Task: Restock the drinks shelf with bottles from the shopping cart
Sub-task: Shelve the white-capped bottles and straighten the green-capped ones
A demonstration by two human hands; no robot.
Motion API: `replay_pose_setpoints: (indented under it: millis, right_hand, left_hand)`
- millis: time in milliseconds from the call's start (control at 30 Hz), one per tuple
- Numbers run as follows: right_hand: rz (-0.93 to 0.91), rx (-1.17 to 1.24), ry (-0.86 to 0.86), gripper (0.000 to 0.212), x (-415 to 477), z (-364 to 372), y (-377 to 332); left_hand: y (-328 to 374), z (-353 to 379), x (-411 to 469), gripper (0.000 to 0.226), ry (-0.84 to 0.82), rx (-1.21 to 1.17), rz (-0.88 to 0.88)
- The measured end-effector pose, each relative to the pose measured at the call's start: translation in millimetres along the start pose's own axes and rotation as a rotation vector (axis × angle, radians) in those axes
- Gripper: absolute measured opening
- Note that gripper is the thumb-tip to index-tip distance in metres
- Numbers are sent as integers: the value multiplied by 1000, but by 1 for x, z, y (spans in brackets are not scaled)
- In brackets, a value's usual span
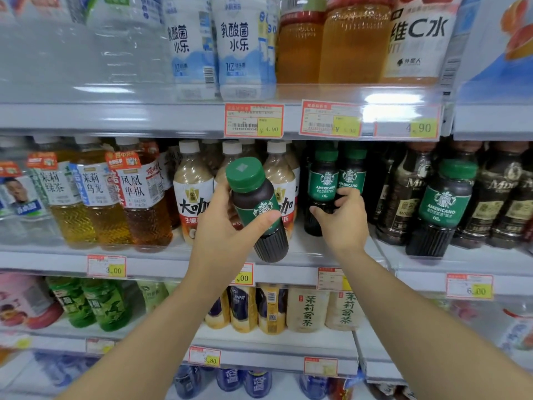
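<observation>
I count four Americano bottles [444, 203] with green caps: one in the left hand [227, 223], three standing. Milk coffees [190, 194]: three in the front row, with more behind that I can't count from here. Amber teas [98, 197] beside them: three. Dark coffees [403, 194] with brown caps: at least three, the rest too dim on my feed. Up top I make out two white yogurt drinks [245, 47], two amber bottles [352, 44] and one vitamin water [415, 39]. Lower down: two green bottles [103, 304], three yellow bottles [271, 310], two jasmine teas [305, 310]. Price tags [253, 119]: three in the upper row, four in the middle row.
</observation>
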State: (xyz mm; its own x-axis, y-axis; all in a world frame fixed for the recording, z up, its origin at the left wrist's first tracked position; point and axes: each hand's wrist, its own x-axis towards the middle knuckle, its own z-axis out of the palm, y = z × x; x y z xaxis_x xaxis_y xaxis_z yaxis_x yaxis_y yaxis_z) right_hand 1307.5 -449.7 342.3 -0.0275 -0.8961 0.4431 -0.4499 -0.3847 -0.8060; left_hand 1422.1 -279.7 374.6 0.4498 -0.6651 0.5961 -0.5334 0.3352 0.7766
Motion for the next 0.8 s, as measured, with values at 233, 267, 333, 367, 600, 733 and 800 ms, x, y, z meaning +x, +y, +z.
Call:
replay_pose_setpoints:
  millis: [233, 267, 333, 367, 600, 733, 800]
  right_hand:
    - [-52, -43, -21, 41, -6, -21, -4]
    - [-102, -7, -29, 34, -9, -32, -4]
    - [-236, 86, -1, 18, -18, -61, 2]
    - [-301, 127, 54, 12, -21, -77, 7]
    - [-275, 73, 397, 49, -10, -146, 58]
    - [-109, 131, 258, 66, 0, -138, 64]
    - [-59, 165, 247, 65, 6, -134, 65]
  left_hand:
    - [8, 20, 1, 46, -47, -45, 9]
    - [11, 26, 2, 51, -64, -47, 24]
    - [15, 40, 6, 57, -100, -41, 56]
    - [17, 48, 8, 58, -125, -36, 67]
    - [8, 93, 30, 63, -271, 22, 68]
    - [-4, 101, 40, 56, -286, 1, 10]
    - [-7, 103, 46, 53, -289, -12, -14]
